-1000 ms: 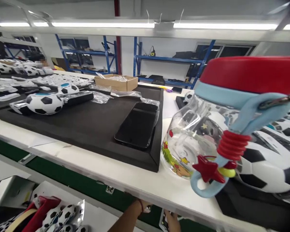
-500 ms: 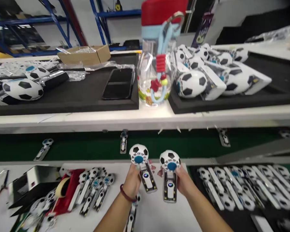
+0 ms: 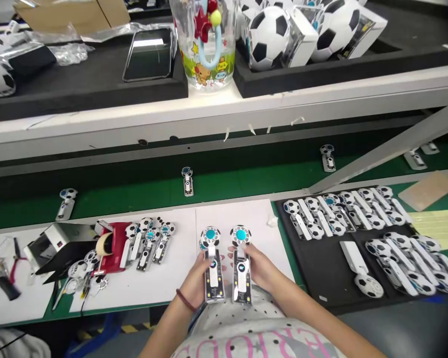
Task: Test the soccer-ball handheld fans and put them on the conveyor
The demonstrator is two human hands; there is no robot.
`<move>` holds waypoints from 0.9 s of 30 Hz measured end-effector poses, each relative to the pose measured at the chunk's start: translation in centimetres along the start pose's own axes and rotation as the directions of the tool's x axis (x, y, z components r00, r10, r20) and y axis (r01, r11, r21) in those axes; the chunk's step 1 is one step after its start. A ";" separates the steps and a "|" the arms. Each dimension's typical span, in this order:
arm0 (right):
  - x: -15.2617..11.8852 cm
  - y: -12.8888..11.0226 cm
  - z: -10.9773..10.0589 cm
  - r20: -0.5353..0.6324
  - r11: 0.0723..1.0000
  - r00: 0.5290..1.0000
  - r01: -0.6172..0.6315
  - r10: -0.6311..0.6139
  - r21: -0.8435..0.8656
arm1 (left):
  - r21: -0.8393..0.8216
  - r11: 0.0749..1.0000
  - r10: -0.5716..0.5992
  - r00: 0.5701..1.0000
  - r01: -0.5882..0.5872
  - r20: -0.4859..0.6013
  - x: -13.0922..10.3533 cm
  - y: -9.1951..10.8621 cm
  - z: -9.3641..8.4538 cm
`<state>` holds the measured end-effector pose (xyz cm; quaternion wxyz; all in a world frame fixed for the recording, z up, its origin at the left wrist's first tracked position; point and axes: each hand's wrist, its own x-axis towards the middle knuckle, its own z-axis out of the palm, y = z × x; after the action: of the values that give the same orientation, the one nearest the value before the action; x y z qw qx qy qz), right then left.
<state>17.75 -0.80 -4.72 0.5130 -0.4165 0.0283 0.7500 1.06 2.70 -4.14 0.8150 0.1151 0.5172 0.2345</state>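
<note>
In my left hand [image 3: 196, 284] is a handheld fan [image 3: 213, 278] with a football-patterned round head, a blue centre and a clear body with a small lit display. A matching fan [image 3: 242, 278] is held in my right hand [image 3: 260, 267], its display lit too. Both stand side by side, heads up and slightly apart, over the table's front edge. Part of another football-patterned piece peeks out behind the left fan's head. Left of my hands, several similar fans [image 3: 149, 246] lie on the white sheet [image 3: 186, 268].
On the right, a black foam tray [image 3: 321, 278] bears rows of fans. A red tape dispenser [image 3: 115, 248] and pliers [image 3: 15, 263] lie left. Spaced fans [image 3: 187, 181] lie on the green belt [image 3: 224, 186]. The shelf above carries a phone [image 3: 149, 54] and a clear bottle [image 3: 209, 59].
My view has tilted downward. Both hands have drawn the fans back toward my body, and the fans now stand straighter and closer together.
</note>
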 end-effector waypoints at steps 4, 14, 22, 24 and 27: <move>-2.0 2.5 -1.4 0.115 0.999 0.993 0.033 -0.033 0.000 | -0.057 0.998 -0.002 0.994 0.008 0.106 -1.6 -2.8 -0.6; -4.2 1.9 1.0 0.222 0.999 0.974 -0.043 0.043 -0.003 | -0.105 0.989 0.128 0.965 -0.107 0.228 -4.6 -1.1 1.2; -5.8 0.7 2.6 0.247 0.999 0.968 0.041 -0.045 0.022 | -0.033 0.983 0.180 0.943 -0.178 0.279 -6.3 0.2 2.7; -6.3 0.3 2.9 0.253 0.999 0.966 0.053 -0.049 -0.012 | -0.022 0.982 0.183 0.930 -0.186 0.319 -6.7 0.5 3.0; -6.8 -0.2 3.3 0.258 0.997 0.964 0.073 -0.063 -0.029 | -0.011 0.981 0.183 0.917 -0.191 0.356 -7.1 0.8 3.4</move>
<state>16.79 -4.24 2.00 0.5294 -0.3263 -0.0672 0.7802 1.37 0.02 3.26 0.8674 0.2141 0.3510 0.2803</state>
